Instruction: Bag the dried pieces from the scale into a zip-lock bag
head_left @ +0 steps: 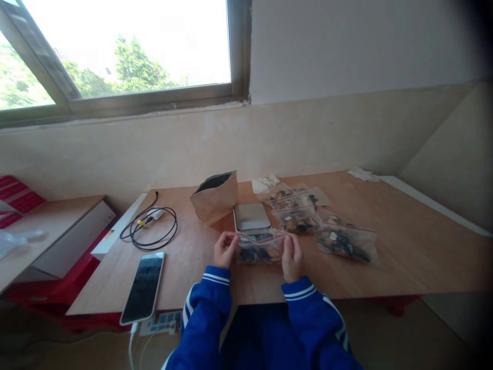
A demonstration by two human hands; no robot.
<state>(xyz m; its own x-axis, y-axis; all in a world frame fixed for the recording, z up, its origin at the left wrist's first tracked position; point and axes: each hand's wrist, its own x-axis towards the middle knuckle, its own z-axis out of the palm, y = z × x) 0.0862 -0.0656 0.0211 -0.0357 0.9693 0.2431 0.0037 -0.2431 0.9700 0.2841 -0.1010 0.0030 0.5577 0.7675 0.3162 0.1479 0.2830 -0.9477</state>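
My left hand [225,250] pinches the upper left corner of a clear zip bag [259,253] with a red seal strip. My right hand [291,257] grips the same bag at its upper right corner, so the strip stretches between both hands and dips in the middle. Dark and tan pieces, too blurred to name, lie inside the bag. Just behind it sits a small scale [252,216] with a pale top plate, its front partly hidden by the bag. Left of the scale stands a brown paper pouch [215,200], its top gaping.
Several filled zip bags [300,221] lie to the right, one [346,243] nearest the front. Crumpled white tissue [363,175] rests at the back. On the left are a coiled black cable [175,226], a phone [144,288] overhanging the front edge, and a power strip [162,324] below.
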